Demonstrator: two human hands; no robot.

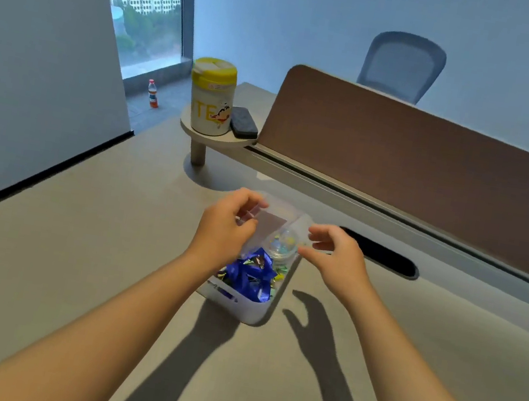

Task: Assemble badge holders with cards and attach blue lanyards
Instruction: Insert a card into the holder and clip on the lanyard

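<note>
Card-into-holder step: left hand (224, 225) pinches holder (263, 231) over bin (249, 312), lanyards (252, 276) below in it. Right hand (331, 249) fingers apart, empty; next it likely steadies the holder's free edge

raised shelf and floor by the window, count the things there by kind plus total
canister with yellow lid: 1
dark case: 1
drink bottle on the floor: 1
total: 3
</note>
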